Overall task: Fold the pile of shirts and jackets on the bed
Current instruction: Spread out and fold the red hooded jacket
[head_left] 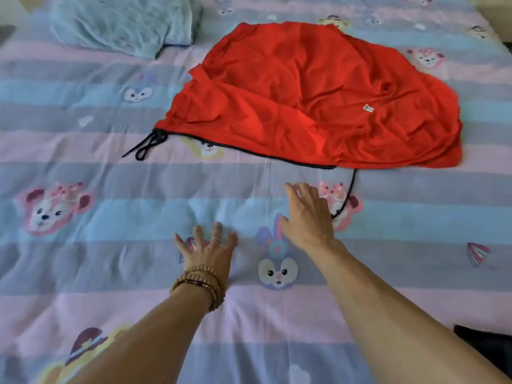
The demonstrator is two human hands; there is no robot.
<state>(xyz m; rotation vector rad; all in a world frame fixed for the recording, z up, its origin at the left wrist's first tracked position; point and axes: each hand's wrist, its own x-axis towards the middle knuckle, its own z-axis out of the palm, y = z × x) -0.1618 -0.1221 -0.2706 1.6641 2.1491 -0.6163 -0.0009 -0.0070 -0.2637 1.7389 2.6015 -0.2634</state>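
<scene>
Here, red jacket [310,98] lying crumpled mid-bed [83,151], beyond both hands. Left hand [207,249] and right hand [307,217] reaching empty, fingers spread. You are needing hem corners beside black drawstring [145,146]; spread flat before folding.

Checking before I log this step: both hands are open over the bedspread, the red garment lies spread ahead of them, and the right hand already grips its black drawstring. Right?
Not quite. The head view shows the right hand open with straight fingers, holding nothing; the black drawstring lies beside it, ungripped. The left hand is open too, and the red garment lies spread ahead.
</scene>
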